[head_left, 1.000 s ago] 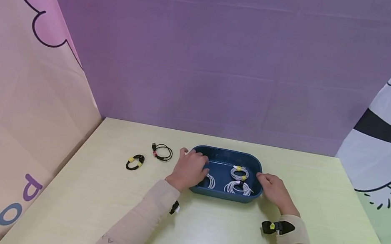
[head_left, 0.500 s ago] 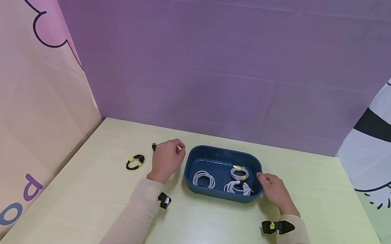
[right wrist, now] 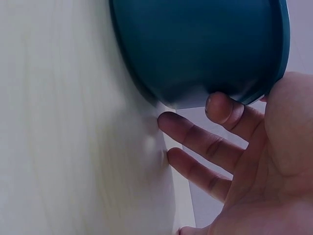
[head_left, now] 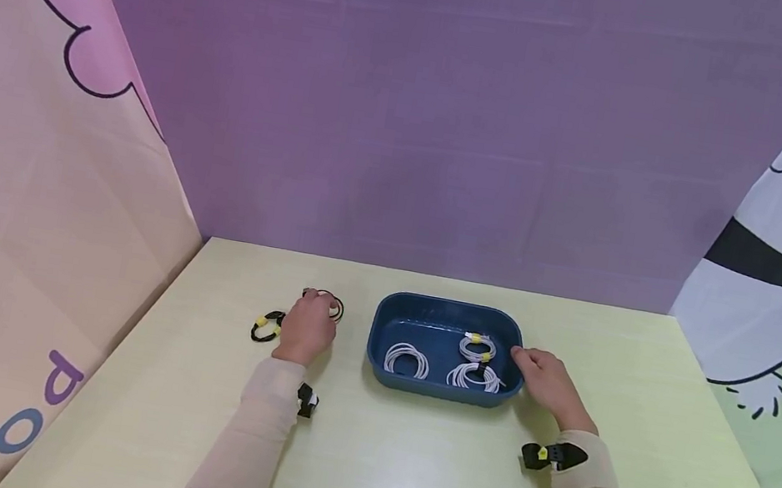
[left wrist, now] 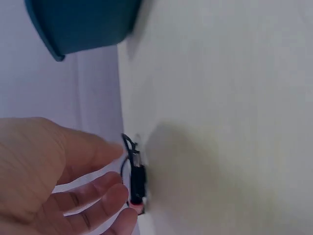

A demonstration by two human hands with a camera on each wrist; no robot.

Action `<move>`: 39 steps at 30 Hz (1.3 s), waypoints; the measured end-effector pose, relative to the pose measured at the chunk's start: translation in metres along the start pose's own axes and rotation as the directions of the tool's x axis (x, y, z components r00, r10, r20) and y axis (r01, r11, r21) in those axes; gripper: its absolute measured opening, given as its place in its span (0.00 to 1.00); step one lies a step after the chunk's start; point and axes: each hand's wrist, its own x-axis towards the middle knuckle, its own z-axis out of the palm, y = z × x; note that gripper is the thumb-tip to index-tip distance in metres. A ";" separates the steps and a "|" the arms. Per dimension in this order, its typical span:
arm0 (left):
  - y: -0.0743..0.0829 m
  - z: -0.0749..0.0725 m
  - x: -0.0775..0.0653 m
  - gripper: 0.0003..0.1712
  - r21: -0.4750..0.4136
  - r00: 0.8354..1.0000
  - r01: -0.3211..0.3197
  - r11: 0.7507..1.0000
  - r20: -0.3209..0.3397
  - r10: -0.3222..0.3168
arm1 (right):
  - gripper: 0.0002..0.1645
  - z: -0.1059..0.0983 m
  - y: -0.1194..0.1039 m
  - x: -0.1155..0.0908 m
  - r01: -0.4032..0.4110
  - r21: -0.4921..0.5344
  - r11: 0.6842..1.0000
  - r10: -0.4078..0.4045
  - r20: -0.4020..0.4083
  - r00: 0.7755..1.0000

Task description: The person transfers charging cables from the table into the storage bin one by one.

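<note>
My left hand (head_left: pixel 306 328) reaches down over a coiled black cable (head_left: pixel 339 309), hiding most of it in the head view. From the left wrist, the fingers and thumb are spread, fingertips right at the cable's black plug (left wrist: pixel 138 183) with a red band below it. My right hand (head_left: pixel 552 384) grips the right end of a dark blue bin (head_left: pixel 441 390), thumb over the rim and one finger against the outer wall (right wrist: pixel 195 49). In the bin lie several coiled white cables: one at left (head_left: pixel 422 361), one at front right (head_left: pixel 477 378), one with yellow bands (head_left: pixel 477 348) behind it.
A second coiled black cable (head_left: pixel 262 323) with yellow bands lies just left of my left hand. Bin and cables stand on a pale wooden table (head_left: pixel 395 472). A purple cloth backdrop (head_left: pixel 411 112) hangs behind, with printed cloths at both sides.
My left hand has left the inside of the bin and moved left to the black cable with the red band. The white coil at the bin's left now shows fully. My right hand stays put.
</note>
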 end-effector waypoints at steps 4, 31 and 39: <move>-0.007 0.004 0.002 0.22 0.024 1.000 -0.004 1.000 -0.011 0.004 | 0.30 0.001 0.001 0.002 -0.002 0.010 1.000 0.002 0.001 1.000; -0.019 0.011 0.009 0.13 -0.017 1.000 -0.030 0.999 0.003 0.030 | 0.32 0.001 0.001 0.000 -0.008 0.022 1.000 0.008 0.005 1.000; -0.019 0.011 0.007 0.14 -0.034 1.000 -0.021 0.999 -0.012 0.020 | 0.35 0.001 0.001 0.001 -0.017 0.031 0.999 0.017 0.013 1.000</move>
